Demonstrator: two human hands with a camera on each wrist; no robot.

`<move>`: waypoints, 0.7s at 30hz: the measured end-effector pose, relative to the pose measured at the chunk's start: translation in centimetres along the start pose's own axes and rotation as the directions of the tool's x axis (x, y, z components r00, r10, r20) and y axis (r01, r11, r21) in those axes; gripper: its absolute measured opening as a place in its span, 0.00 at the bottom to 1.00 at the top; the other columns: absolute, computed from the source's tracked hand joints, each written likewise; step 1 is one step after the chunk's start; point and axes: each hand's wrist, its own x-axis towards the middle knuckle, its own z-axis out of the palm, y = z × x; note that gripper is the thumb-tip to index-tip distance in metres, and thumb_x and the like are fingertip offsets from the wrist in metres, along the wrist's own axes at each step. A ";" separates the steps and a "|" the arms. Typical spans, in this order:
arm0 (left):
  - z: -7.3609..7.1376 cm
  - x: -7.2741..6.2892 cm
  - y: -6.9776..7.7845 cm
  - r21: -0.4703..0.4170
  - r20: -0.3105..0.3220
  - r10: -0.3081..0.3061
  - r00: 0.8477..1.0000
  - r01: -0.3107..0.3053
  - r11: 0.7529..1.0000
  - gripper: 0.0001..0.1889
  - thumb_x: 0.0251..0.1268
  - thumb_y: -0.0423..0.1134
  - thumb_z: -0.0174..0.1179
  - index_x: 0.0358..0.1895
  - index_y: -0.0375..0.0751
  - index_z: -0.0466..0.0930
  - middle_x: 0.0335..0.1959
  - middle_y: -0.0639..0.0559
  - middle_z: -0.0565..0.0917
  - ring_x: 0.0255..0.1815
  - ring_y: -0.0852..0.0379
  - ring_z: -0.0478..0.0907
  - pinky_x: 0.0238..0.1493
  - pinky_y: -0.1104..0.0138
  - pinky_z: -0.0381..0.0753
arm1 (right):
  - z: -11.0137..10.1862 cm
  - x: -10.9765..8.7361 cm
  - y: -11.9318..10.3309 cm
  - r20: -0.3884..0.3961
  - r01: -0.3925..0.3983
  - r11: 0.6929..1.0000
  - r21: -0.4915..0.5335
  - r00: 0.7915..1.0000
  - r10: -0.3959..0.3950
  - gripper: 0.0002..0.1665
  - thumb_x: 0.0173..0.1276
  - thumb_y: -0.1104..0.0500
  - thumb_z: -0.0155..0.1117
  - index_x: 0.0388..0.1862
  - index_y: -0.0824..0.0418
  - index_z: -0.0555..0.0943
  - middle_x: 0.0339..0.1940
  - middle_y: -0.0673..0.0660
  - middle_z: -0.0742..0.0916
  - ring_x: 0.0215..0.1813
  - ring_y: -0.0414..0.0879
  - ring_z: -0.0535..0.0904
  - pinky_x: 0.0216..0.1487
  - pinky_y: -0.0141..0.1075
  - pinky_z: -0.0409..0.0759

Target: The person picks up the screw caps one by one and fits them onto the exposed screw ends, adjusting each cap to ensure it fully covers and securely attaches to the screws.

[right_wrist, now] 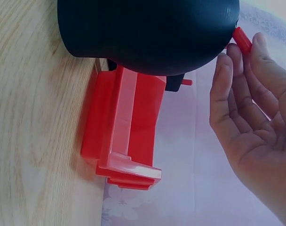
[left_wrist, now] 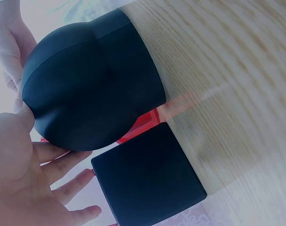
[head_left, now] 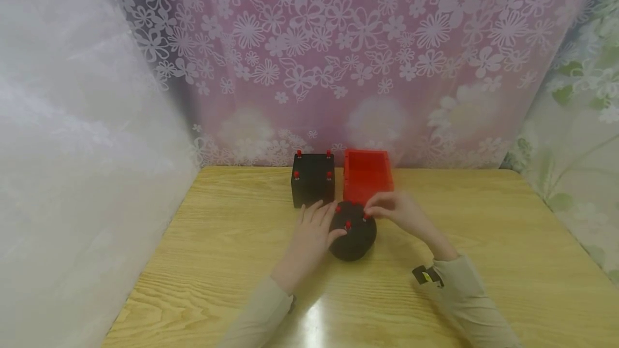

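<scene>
A black, round-topped block [head_left: 355, 243] with several red-capped pegs stands on the table. My left hand [head_left: 311, 230] rests against its left side, thumb on the dome and fingers spread fairly straight, as the left wrist view also shows. On the block's right, my right hand [head_left: 396, 211] pinches a red peg [right_wrist: 242, 40] between thumb and fingers at the dome's surface. The peg's lower end meets the block; how deep it sits cannot be seen. Just beyond my left fingertips is a black square box [head_left: 312, 189] with red-capped pegs on its top.
Behind the round block stands a red open bin [head_left: 367, 153], to the right of the black box. The wooden table [head_left: 203, 262] ends at a pink flowered curtain [head_left: 338, 69]. Pale cloth [head_left: 87, 149] hangs along the left, patterned cloth [head_left: 570, 165] along the right.
</scene>
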 end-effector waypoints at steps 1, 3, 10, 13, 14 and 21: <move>0.0 0.0 0.0 0.001 -0.002 0.002 1.000 -0.002 1.000 0.36 0.75 0.61 0.51 0.76 0.40 0.64 0.70 0.48 0.76 0.75 0.44 0.65 0.75 0.42 0.60 | 0.0 0.0 -0.1 0.000 0.005 1.000 -0.014 1.000 -0.005 0.06 0.68 0.56 0.72 0.41 0.56 0.88 0.38 0.49 0.90 0.40 0.44 0.84 0.44 0.34 0.84; 0.0 0.0 0.0 0.005 -0.008 0.007 1.000 -0.007 1.000 0.36 0.75 0.60 0.51 0.76 0.40 0.65 0.70 0.48 0.76 0.75 0.44 0.66 0.75 0.42 0.61 | 0.0 0.0 -0.2 -0.004 0.017 0.999 -0.035 1.000 -0.017 0.06 0.67 0.56 0.72 0.40 0.55 0.88 0.37 0.48 0.90 0.39 0.43 0.83 0.43 0.34 0.84; -0.1 0.0 0.0 -0.001 -0.014 0.001 1.000 -0.001 1.000 0.36 0.74 0.60 0.51 0.76 0.40 0.65 0.70 0.48 0.76 0.74 0.43 0.66 0.75 0.42 0.62 | 0.3 0.2 -0.6 -0.025 0.057 0.993 -0.105 0.998 -0.060 0.03 0.64 0.56 0.75 0.37 0.50 0.88 0.34 0.43 0.89 0.37 0.40 0.81 0.40 0.34 0.82; -0.1 0.0 0.0 0.004 -0.022 0.005 1.000 -0.004 1.000 0.36 0.74 0.60 0.52 0.75 0.40 0.66 0.69 0.48 0.77 0.74 0.43 0.67 0.74 0.42 0.63 | 0.4 0.2 -0.7 -0.037 0.068 0.989 -0.128 0.997 -0.073 0.04 0.63 0.56 0.76 0.36 0.50 0.88 0.33 0.42 0.88 0.37 0.40 0.81 0.41 0.35 0.82; 0.0 0.0 0.0 0.006 -0.026 0.007 1.000 -0.006 1.000 0.36 0.74 0.60 0.53 0.75 0.39 0.67 0.69 0.48 0.77 0.73 0.43 0.67 0.74 0.42 0.63 | 0.5 0.2 -0.8 -0.040 0.071 0.988 -0.137 0.996 -0.077 0.05 0.62 0.56 0.76 0.35 0.50 0.87 0.33 0.42 0.88 0.37 0.40 0.81 0.42 0.35 0.82; 0.2 0.0 0.0 0.018 -0.053 0.018 0.998 -0.017 1.000 0.36 0.73 0.60 0.54 0.74 0.39 0.67 0.68 0.47 0.78 0.73 0.43 0.68 0.73 0.42 0.64 | 0.8 0.1 -1.0 -0.058 0.108 0.980 -0.166 0.991 -0.119 0.07 0.59 0.55 0.78 0.33 0.49 0.86 0.32 0.41 0.88 0.37 0.38 0.83 0.45 0.36 0.84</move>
